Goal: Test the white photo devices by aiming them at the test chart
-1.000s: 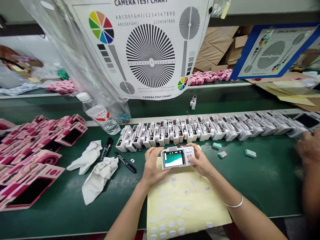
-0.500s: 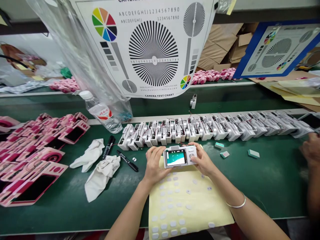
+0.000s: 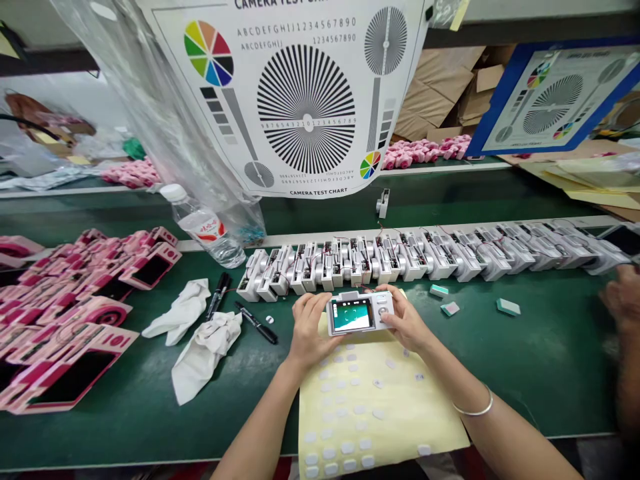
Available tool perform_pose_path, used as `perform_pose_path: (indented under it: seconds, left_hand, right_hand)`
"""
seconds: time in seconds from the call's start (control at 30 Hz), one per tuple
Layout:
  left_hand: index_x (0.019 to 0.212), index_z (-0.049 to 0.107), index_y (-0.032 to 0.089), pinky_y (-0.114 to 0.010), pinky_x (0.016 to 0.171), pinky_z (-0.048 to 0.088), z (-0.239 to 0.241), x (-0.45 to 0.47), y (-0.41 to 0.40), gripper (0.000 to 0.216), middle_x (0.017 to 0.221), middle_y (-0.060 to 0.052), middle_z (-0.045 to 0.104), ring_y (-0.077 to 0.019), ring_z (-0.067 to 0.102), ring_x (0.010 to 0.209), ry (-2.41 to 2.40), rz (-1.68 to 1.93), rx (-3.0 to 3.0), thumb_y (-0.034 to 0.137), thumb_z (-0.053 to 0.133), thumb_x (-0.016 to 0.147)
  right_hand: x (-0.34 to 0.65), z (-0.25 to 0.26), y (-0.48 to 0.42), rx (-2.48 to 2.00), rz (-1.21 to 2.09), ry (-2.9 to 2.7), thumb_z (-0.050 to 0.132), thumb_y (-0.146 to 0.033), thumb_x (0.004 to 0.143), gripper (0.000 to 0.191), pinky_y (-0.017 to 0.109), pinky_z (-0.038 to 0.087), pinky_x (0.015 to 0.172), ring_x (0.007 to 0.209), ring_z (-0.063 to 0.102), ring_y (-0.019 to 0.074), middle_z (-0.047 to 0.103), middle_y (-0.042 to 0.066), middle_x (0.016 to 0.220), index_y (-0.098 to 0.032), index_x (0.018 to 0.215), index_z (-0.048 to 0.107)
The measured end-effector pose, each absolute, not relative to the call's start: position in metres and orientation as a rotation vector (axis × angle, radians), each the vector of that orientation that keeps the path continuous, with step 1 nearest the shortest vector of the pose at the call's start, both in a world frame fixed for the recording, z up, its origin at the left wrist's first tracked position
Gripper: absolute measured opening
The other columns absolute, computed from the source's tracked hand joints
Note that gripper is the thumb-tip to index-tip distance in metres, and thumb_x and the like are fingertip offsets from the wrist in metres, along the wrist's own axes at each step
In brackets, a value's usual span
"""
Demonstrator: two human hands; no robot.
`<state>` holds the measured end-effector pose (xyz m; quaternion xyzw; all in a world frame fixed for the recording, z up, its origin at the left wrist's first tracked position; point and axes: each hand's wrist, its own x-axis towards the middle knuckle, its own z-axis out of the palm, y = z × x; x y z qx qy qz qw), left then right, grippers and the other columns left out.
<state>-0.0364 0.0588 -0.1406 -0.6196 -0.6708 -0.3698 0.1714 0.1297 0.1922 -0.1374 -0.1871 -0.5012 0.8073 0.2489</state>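
Note:
A small white camera [image 3: 359,313] with a lit teal screen is held level just above the green bench. My left hand [image 3: 309,330] grips its left end, fingers curled round the body. My right hand [image 3: 404,320] grips the right end, thumb resting by the round button pad. Under both hands lies a yellow backing sheet [image 3: 375,407] dotted with small white stickers. Behind the camera runs a long row of white camera units [image 3: 425,257] standing on edge. A printed camera test chart [image 3: 300,100] hangs straight ahead.
Pink camera shells [image 3: 75,307] pile up on the left. Two white cloths [image 3: 200,333], black markers [image 3: 253,321] and a water bottle [image 3: 205,230] lie left of centre. Small teal pads [image 3: 507,307] sit to the right. Another person's hand [image 3: 623,303] is at the right edge.
The camera and both hands have shifted slightly right in the view as my head moved. The screen picture changed from a plain teal band to a framed preview.

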Motion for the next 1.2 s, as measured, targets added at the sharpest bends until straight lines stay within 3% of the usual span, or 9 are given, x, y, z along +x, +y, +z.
perform_pose_path:
  seconds: [1.2]
  left_hand:
    - [0.117,0.046,0.013,-0.043,0.088,0.041,-0.1404,-0.0364,0.0591,0.058,0.106,-0.014,0.06,-0.0282,0.047,0.101,-1.87,-1.049,-1.764,0.045,0.065,0.073]
  right_hand:
    - [0.1302,-0.1397,0.193,-0.481,2.151,-1.421,0.067,-0.02,0.061,0.048,0.025,0.048,0.069,0.088,0.058,0.0159,0.058,0.003,0.106,-0.026,0.104,0.046]
